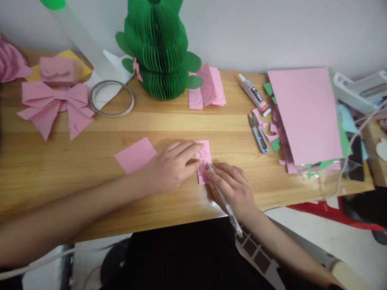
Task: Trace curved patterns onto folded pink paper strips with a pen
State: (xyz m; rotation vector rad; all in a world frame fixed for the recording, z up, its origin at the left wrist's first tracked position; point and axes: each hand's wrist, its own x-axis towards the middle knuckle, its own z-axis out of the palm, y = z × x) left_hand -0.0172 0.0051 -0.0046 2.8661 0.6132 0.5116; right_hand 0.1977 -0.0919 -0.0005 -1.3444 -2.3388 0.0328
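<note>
My left hand (171, 166) lies flat with its fingers stretched out, pressing down a small folded pink paper (203, 154) on the wooden table (90, 177). My right hand (234, 188) grips a clear pen (224, 200) whose tip touches the pink paper, where a curved line is drawn. A loose pink square (135, 155) lies just left of my left hand.
A green honeycomb paper cactus (159, 48) stands at the back. Nearby are a pink paper bow (54, 106), a tape ring (111, 98), a stack of marked pink pieces (207, 88), a glue tube (254, 95), blue snips (259, 133), a large pink sheet (304, 112) over scraps.
</note>
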